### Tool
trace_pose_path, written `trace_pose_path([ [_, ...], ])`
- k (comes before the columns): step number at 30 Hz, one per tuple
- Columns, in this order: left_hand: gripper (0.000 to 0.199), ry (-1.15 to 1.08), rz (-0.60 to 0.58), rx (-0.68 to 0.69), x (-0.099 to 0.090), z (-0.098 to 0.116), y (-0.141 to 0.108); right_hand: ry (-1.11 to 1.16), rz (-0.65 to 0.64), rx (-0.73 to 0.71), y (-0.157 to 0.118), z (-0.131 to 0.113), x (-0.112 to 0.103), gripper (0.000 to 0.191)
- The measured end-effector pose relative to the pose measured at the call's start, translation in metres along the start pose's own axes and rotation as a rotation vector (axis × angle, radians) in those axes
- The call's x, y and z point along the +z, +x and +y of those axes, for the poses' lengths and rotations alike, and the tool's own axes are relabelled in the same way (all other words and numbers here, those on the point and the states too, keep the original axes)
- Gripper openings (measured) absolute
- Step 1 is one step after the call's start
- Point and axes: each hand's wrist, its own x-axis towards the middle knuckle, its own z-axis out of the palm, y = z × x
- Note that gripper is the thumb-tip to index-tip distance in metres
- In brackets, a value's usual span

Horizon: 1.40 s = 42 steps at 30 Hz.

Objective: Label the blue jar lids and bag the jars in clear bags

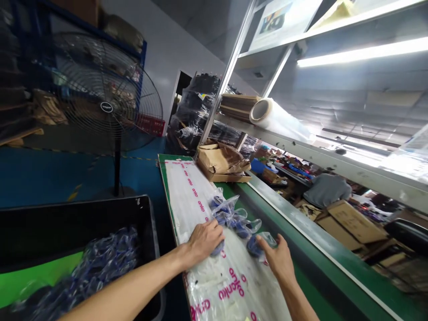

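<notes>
My left hand [205,240] is curled over the white sheet with pink lettering [234,263], its fingers on a small dark-blue round piece [218,248] that shows below them. My right hand [279,258] has thumb and fingers apart. Its thumb touches or nearly touches a blue piece in a clear plastic bag [256,245] at the sheet's right side. Several more bagged blue pieces [230,216] lie in a row beyond, running from this one up toward the far end. The bags hide the exact kind of the pieces.
A black bin [152,240] at the left holds a heap of bagged blue pieces. A cardboard tray with brown paper [224,162] stands at the far end, beside a green belt [301,258]. Overhead, a shelf holds a plastic film roll [281,118]. A fan [107,107] stands left.
</notes>
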Motion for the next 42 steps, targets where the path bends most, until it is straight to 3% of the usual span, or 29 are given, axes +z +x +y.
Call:
trace_pose_path([
  [4,0.012,0.009,-0.033,0.009,-0.001,0.002,0.007,-0.100,-0.137,-0.012,0.014,-0.007,0.004,0.057],
  [6,0.011,-0.015,-0.027,0.015,-0.004,0.008,0.009,-0.105,-0.156,-0.043,0.008,-0.009,0.000,0.048],
  [11,0.014,-0.108,-0.027,0.053,-0.005,0.029,0.003,-0.024,-0.187,-0.084,-0.025,-0.015,-0.015,0.052],
  [15,0.016,-0.172,-0.031,0.067,0.003,0.043,-0.005,0.126,-0.252,-0.041,-0.048,-0.019,-0.013,0.055],
  [20,0.059,-0.189,0.041,0.001,0.010,0.049,-0.006,0.387,-0.309,0.068,-0.059,-0.013,-0.001,0.069],
  [22,0.066,-0.181,0.086,-0.034,0.012,0.046,-0.006,0.449,-0.309,0.102,-0.062,-0.008,0.002,0.071],
  [25,0.055,-0.169,0.094,-0.036,0.015,0.041,-0.006,0.476,-0.314,0.126,-0.067,0.001,0.005,0.069],
  [28,0.045,-0.171,0.032,0.066,0.019,0.038,-0.006,0.442,-0.319,0.090,-0.071,0.003,0.003,0.064],
  [33,0.051,-0.127,-0.047,0.232,0.021,0.047,0.002,0.299,-0.275,-0.093,-0.075,-0.015,-0.008,0.050],
  [38,0.032,-0.055,-0.058,0.290,0.023,0.056,0.007,0.010,-0.272,-0.314,-0.084,-0.030,-0.011,0.043],
  [42,0.025,-0.024,-0.065,0.318,0.028,0.055,0.011,0.085,-0.156,-0.186,-0.081,-0.019,-0.013,0.055],
])
